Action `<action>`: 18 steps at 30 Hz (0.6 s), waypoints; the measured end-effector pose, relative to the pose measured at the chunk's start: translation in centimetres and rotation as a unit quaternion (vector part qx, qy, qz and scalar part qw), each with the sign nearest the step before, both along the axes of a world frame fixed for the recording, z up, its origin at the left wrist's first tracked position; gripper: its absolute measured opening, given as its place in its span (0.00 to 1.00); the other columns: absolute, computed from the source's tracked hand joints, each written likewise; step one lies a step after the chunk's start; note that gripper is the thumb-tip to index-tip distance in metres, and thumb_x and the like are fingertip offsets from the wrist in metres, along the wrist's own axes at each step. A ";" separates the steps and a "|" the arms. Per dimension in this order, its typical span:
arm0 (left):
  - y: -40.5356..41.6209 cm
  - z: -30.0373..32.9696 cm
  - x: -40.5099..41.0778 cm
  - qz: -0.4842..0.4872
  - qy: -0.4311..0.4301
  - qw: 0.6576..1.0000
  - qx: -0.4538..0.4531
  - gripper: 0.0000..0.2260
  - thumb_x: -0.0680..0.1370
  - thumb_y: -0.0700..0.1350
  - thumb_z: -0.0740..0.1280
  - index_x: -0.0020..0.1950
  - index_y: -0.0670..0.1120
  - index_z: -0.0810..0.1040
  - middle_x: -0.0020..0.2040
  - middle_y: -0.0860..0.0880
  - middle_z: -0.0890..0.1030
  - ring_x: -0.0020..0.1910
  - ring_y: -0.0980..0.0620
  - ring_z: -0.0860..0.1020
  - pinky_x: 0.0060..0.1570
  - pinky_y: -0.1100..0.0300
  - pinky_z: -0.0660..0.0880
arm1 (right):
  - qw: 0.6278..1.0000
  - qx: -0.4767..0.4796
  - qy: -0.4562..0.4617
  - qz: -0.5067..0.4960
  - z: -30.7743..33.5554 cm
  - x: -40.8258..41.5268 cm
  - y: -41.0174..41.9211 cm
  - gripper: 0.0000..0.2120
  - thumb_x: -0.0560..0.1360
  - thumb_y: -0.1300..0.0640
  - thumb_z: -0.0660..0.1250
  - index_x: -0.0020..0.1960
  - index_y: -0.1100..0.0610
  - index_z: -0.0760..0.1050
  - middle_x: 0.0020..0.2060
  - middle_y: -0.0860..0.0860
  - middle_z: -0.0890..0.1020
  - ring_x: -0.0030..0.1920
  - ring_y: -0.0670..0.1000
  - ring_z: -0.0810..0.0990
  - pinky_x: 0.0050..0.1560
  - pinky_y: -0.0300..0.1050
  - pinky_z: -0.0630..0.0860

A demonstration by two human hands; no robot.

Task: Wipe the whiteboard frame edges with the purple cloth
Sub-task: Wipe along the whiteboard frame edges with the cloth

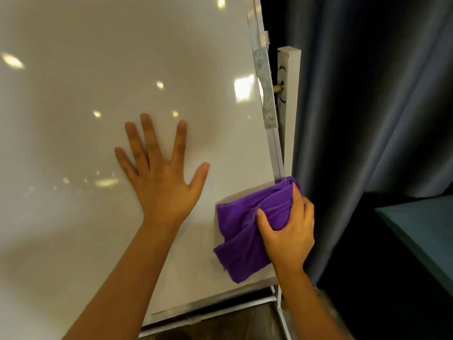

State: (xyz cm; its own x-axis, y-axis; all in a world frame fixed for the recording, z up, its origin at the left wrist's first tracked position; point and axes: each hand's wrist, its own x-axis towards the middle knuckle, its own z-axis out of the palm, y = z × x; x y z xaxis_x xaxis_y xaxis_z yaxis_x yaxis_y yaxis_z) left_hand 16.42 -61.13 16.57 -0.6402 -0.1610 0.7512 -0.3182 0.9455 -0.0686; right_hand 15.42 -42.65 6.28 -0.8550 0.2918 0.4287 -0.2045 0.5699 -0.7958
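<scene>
A glossy whiteboard (98, 94) fills most of the view, with its grey metal frame edge (275, 148) running down the right side. My right hand (289, 229) grips a bunched purple cloth (242, 239) and presses it around the lower part of that right frame edge. The cloth hides the frame there. My left hand (161, 182) lies flat on the board surface with fingers spread, left of the cloth and apart from it.
A white stand post (291, 99) with a brass bolt (278, 88) stands just behind the frame edge. Dark blue curtains (367, 106) hang close on the right. A teal surface (421, 231) juts in at lower right. The stand's base bars (282, 312) show below the board.
</scene>
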 end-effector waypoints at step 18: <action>-1.1 -12.0 5.3 -0.034 0.016 0.999 0.028 0.30 0.77 0.66 0.50 0.77 0.55 0.52 0.77 0.45 0.53 0.75 0.44 0.51 0.68 0.36 0.44 | 0.991 0.086 0.105 -0.018 -0.7 0.0 -1.8 0.42 0.66 0.27 0.59 0.74 0.44 0.54 0.74 0.55 0.58 0.72 0.56 0.57 0.64 0.55 0.64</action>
State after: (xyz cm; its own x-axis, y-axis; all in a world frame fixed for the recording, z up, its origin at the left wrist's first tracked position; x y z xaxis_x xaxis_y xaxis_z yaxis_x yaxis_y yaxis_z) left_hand 21.73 -62.19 4.54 -0.6263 -0.1599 0.7630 -0.2543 0.9671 -0.0061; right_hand 15.44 -44.49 5.55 -0.7320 0.2270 0.6424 -0.3332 0.7032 -0.6281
